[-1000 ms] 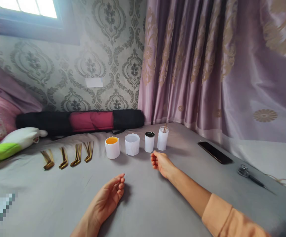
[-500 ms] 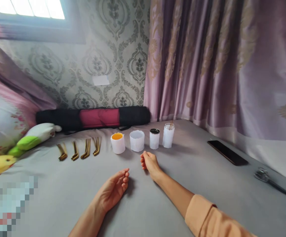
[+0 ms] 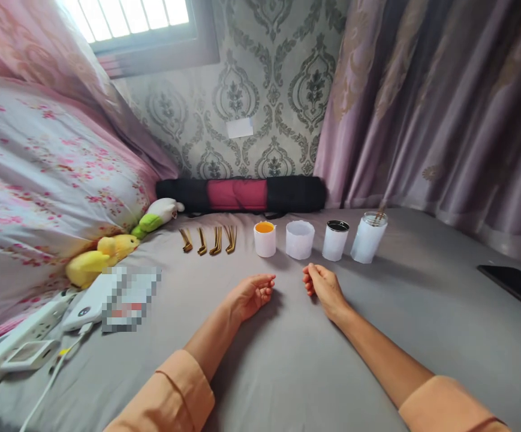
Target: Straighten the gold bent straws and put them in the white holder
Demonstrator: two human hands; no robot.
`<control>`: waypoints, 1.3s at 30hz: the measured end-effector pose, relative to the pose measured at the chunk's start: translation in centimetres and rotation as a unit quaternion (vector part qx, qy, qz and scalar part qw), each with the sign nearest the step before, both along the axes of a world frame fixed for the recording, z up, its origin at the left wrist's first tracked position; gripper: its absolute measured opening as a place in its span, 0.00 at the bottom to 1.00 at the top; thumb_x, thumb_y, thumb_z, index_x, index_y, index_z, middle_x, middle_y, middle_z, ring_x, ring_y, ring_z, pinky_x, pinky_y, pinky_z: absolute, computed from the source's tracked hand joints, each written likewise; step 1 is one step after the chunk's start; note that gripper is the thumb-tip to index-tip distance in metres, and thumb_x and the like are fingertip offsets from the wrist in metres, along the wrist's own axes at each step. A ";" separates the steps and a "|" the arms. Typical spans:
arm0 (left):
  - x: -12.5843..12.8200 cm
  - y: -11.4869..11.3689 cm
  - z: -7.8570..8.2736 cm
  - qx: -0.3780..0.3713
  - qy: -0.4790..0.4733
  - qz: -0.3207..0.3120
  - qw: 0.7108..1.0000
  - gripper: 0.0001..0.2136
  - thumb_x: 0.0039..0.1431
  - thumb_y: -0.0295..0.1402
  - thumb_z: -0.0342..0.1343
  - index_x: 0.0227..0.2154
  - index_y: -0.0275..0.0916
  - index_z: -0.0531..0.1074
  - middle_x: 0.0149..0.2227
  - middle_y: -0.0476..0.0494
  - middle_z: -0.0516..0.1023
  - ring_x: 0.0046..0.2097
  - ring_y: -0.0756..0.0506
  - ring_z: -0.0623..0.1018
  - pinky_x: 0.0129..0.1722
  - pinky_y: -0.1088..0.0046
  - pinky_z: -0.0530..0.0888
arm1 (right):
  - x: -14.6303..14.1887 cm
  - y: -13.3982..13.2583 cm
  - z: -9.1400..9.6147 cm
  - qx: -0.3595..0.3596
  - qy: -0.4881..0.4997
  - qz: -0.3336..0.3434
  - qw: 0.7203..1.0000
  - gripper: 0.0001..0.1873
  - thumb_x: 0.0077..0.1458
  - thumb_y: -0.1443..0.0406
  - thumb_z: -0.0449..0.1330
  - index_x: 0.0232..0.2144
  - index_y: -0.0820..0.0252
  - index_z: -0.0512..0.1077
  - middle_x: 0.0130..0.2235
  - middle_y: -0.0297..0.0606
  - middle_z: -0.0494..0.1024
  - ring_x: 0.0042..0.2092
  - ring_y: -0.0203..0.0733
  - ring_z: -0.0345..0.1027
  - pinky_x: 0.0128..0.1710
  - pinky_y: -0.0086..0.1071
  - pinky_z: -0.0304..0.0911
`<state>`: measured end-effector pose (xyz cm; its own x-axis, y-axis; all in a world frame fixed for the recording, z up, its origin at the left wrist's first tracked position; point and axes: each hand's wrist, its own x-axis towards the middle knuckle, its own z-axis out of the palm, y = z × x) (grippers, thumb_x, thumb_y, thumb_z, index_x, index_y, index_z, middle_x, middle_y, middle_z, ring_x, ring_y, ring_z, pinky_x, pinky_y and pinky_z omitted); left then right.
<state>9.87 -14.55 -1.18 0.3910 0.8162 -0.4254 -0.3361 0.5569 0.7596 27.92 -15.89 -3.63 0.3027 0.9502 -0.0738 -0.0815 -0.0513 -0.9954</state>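
Observation:
My left hand (image 3: 251, 294) rests on the grey sheet (image 3: 287, 360) with its fingers loosely bent and apart, holding nothing. My right hand (image 3: 324, 287) lies a short way to its right, fingers curled in, with nothing visible in them. Just beyond the hands stands a row of small white cups: one filled with orange (image 3: 264, 239), an empty one (image 3: 300, 239), one with a black rim (image 3: 335, 240), and a clear jar (image 3: 368, 237) with thin sticks in it. Left of the cups lie several bent gold pieces (image 3: 209, 240) in a row.
A black and red roll (image 3: 242, 194) lies along the patterned wall. Plush toys, green-white (image 3: 156, 214) and yellow (image 3: 101, 251), sit by a floral pillow (image 3: 39, 180). A power strip (image 3: 12, 342) and white device (image 3: 84, 306) lie at left. A black phone (image 3: 516, 285) lies at right.
The view has swung left, bringing in the pillow and power strip; the scissors are out of frame. Both hands have drawn closer together in front of the cups.

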 end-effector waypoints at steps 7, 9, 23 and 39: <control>-3.0 2.8 0.2 0.056 0.073 0.058 0.994 0.06 0.45 0.24 0.57 0.28 0.31 0.68 0.22 0.47 0.70 0.21 0.56 0.68 0.19 0.83 0.64 | -0.2 -0.1 0.2 -0.002 -0.010 0.007 1.000 0.13 0.48 0.56 0.53 0.24 0.61 0.66 0.20 0.30 0.66 0.19 0.28 0.58 0.15 0.22 0.55; -3.8 3.6 0.3 0.075 0.100 0.075 0.989 0.05 0.45 0.24 0.57 0.27 0.31 0.68 0.22 0.47 0.69 0.20 0.56 0.68 0.19 0.83 0.64 | -0.2 -0.1 0.0 0.001 -0.007 0.006 1.000 0.13 0.48 0.56 0.53 0.24 0.60 0.66 0.20 0.30 0.66 0.19 0.28 0.58 0.15 0.22 0.54; -7.7 8.3 1.5 0.185 0.362 0.174 0.897 0.07 0.39 0.26 0.58 0.23 0.32 0.66 0.18 0.48 0.68 0.19 0.55 0.65 0.18 0.79 0.60 | -0.3 -0.2 0.0 0.001 -0.018 0.011 1.000 0.13 0.48 0.56 0.53 0.24 0.60 0.66 0.20 0.30 0.65 0.19 0.28 0.57 0.15 0.22 0.54; -8.0 12.8 1.5 0.242 0.620 0.125 0.736 0.07 0.40 0.30 0.55 0.24 0.34 0.74 0.19 0.43 0.73 0.26 0.47 0.73 0.25 0.76 0.66 | -0.2 -0.1 -0.2 0.006 -0.048 0.025 0.998 0.18 0.49 0.52 0.50 0.26 0.61 0.66 0.21 0.30 0.65 0.20 0.28 0.57 0.15 0.22 0.53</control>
